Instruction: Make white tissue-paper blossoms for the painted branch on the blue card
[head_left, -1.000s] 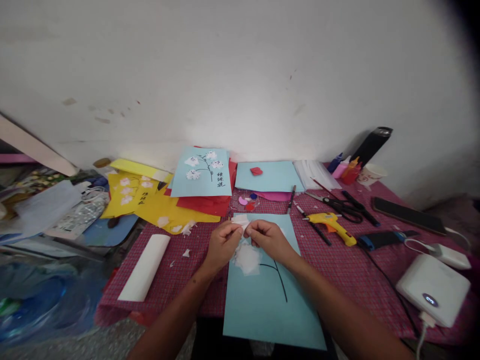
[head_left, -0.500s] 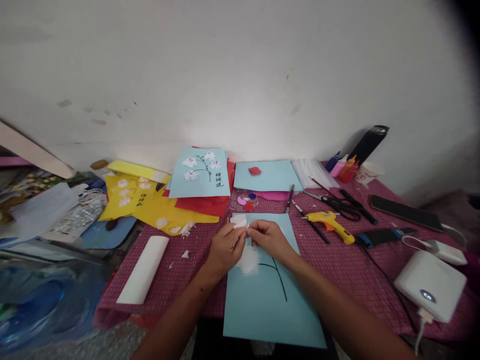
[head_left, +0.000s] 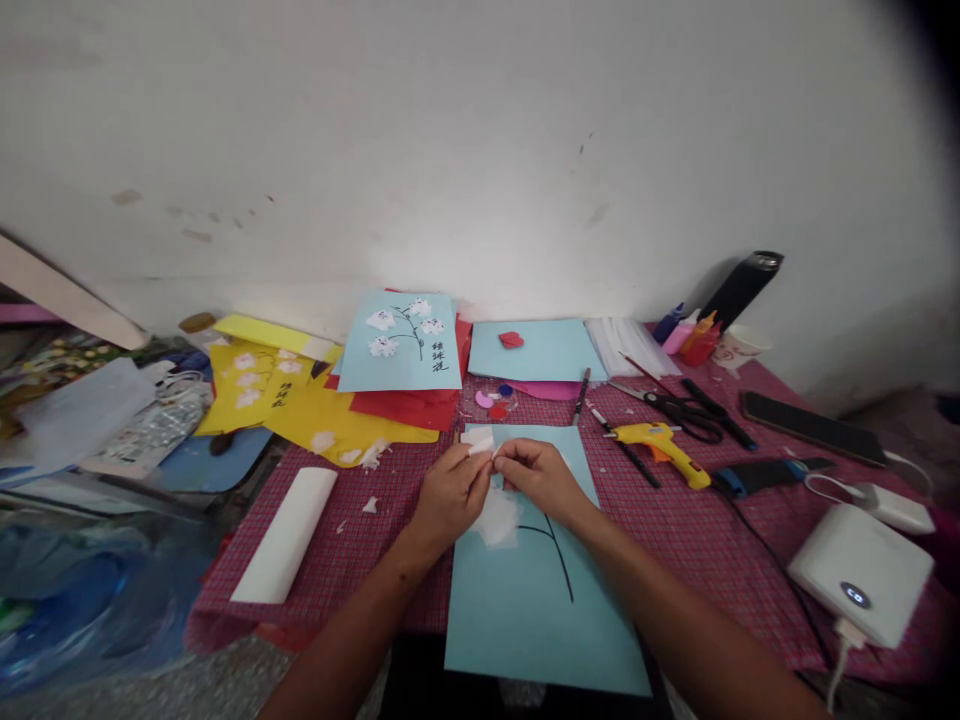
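My left hand [head_left: 452,492] pinches a small white paper piece [head_left: 478,438] above the upper left of a light blue sheet [head_left: 544,640]. Against it, the thumb and fingertips of my right hand [head_left: 534,475] are pressed together at the edge of the same white paper. Just below the hands, a white paper flower [head_left: 498,520] lies on the blue sheet. From it a dark drawn stem [head_left: 559,560] curves down to the right. Part of the sheet is hidden by my hands and forearms.
Rolled white paper [head_left: 286,540] lies at left. Behind stands a blue flower picture [head_left: 397,345] over red and yellow sheets. To the right are scissors [head_left: 679,410], a yellow glue gun [head_left: 664,445], a phone [head_left: 814,425], a white power bank [head_left: 862,575] and a black bottle [head_left: 746,285].
The view has shifted very slightly. Both hands stay in nearly the same place, with the white paper piece tilted a little differently between them.
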